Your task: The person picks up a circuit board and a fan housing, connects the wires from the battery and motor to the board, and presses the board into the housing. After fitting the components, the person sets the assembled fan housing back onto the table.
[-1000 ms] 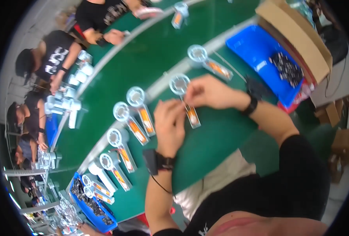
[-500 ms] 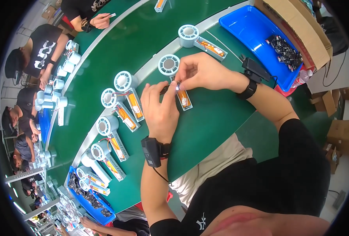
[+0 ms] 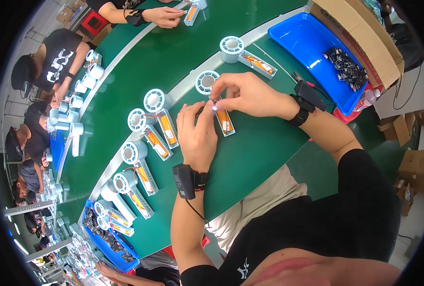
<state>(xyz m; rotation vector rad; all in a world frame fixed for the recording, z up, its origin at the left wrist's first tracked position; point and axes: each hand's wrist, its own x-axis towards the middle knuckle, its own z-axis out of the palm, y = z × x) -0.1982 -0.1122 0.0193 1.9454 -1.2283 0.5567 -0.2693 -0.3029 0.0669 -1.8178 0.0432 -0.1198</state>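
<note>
We see the person's dark-sleeved torso at the near edge, both forearms reaching out over the green desk [image 3: 250, 167]. Taking the white handheld fan [image 3: 215, 102] under the hands as our landmark: it lies flat on the desk with its round head pointing away from the person and its open handle, showing an orange battery, pointing back toward them.

The left hand [image 3: 198, 136] sits just nearer than the fan's handle, a black wrist device strapped below it; its grip is narrow, thumb and forefinger pinched at a small part right where the head meets the handle. The right hand [image 3: 247, 94] lies to the right of the fan, also wearing a black wrist device, and its fingertips are closed on the same small spot, touching the left hand's fingers. The part itself is too small for us to identify.

To the left of the fan, a row of similar open fans [image 3: 145, 143] runs along the desk toward a blue bin [image 3: 109, 238] of parts at the near-left edge. Beyond and to the right of the fan lies one more fan [image 3: 243, 55], then a blue tray [image 3: 302, 43] holding dark circuit boards [image 3: 345, 66], with a cardboard box [image 3: 360, 33] past it.

Farther still, across the desk, other people [image 3: 54, 57] handle fans of their own.
</note>
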